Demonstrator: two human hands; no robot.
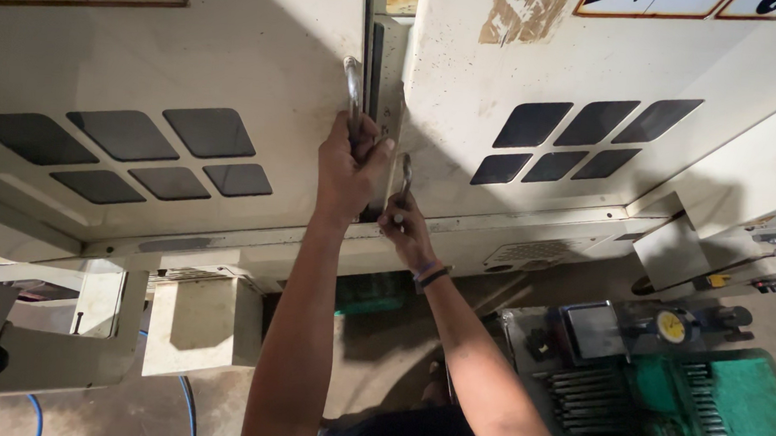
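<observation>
At the doors [262, 76], hands on handles (both) [353, 86].

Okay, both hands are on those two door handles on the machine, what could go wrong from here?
Pinched fingers: the left hand and right hand grip the left handle and right handle right beside the narrow gap between the doors, so skin could get caught there.

Snagging: the wristband sits close to the door edge.

Knocked tools: the tray of tools and dial gauge lie near the right elbow.

Head camera looks forward, close, at cream machine doors [236, 65] before the wearer.
</observation>
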